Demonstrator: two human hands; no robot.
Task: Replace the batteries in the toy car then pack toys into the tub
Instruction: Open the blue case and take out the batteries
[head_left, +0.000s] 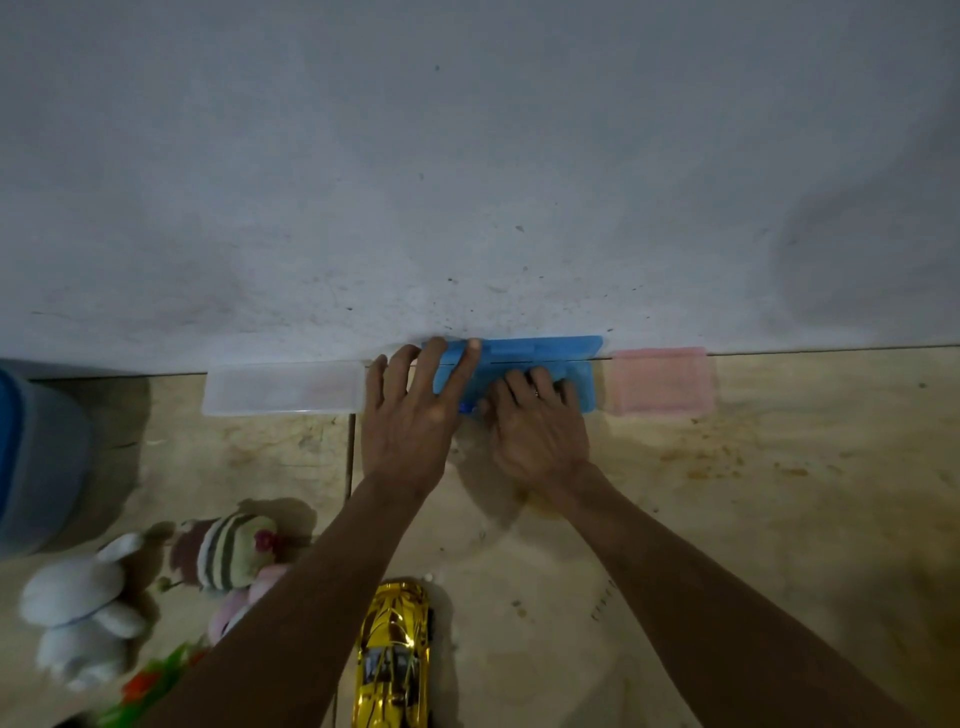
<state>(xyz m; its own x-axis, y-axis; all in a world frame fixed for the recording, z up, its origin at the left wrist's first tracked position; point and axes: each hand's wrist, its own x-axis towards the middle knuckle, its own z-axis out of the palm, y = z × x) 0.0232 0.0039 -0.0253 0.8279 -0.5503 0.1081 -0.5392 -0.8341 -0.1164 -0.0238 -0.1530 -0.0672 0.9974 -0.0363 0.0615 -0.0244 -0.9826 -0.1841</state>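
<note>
Both hands worked on the blue case (540, 358), which lay on the floor (779, 493) hard against the wall (467, 156). The left hand (410, 421) lay flat, fingers spread over the case's left end and reaching its far edge. The right hand (540, 426) pressed its curled fingers on the case's near part (whether it gripped anything I cannot tell). A clear case (283, 387) sat just left and a pink case (660, 379) just right, all three along the wall's foot. The gold car (395, 654) stood near, between the forearms, well apart from the cases. Plush toys (156, 587) clustered at near left, a grey-blue tub (36, 462) at far left. Open floor spread to the right.
</note>
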